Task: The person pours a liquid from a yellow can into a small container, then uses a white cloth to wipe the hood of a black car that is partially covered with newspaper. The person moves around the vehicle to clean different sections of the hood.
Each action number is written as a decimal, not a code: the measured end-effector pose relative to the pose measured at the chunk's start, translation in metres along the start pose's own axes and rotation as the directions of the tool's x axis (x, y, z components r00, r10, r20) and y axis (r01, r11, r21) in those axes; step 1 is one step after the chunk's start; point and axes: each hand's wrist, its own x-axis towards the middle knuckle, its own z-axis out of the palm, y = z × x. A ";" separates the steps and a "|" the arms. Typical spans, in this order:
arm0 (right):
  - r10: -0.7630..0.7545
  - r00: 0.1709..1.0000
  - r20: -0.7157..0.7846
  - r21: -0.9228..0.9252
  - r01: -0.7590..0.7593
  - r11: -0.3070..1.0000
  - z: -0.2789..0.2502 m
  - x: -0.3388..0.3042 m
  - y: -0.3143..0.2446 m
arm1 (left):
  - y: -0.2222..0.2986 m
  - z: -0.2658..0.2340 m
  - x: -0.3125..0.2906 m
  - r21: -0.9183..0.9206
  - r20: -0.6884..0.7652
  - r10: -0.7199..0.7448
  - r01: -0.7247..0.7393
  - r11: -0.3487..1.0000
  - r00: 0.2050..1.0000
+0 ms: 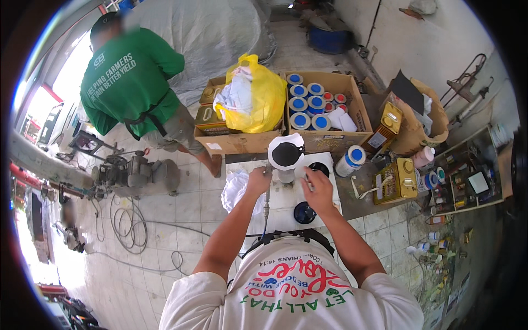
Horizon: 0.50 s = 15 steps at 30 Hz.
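Note:
My left hand is closed around the handle of a spray gun, with an air hose fitting hanging below the fist. The gun's body is mostly hidden. On top sits a white paper strainer with dark liquid inside, above a greyish cup. My right hand hovers to the right of the cup, fingers bent and partly apart, with nothing visible in them. Just beyond it is a black round container. Nearer to me, a dark glossy dish rests on the white-covered bench.
A crumpled white cloth lies left. Behind are a yellow bag and a carton of blue-lidded cans. A can and gold tin stand right. A person in green stands near a compressor; hoses cross the floor.

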 end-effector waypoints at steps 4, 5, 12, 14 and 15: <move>-0.213 0.977 0.025 -0.167 0.215 0.962 0.008 0.040 -0.013 | 0.014 -0.002 0.007 -0.005 0.069 -0.025 0.025 1.000 0.997; -0.224 0.974 0.033 -0.178 0.226 0.958 0.008 0.047 -0.011 | 0.020 -0.003 0.005 -0.024 0.061 -0.017 0.019 1.000 0.998; -0.126 0.988 0.093 -0.130 0.137 0.982 0.002 0.080 -0.008 | 0.027 0.000 0.005 -0.045 -0.014 0.035 -0.036 0.998 0.999; -0.112 0.984 0.139 -0.129 0.130 0.983 0.000 0.085 -0.007 | 0.028 -0.001 0.008 -0.056 -0.001 0.031 -0.031 0.998 1.000; -0.121 0.977 0.178 -0.106 0.141 0.984 -0.002 0.085 -0.006 | 0.029 -0.001 0.006 -0.052 -0.010 0.034 -0.034 0.998 0.999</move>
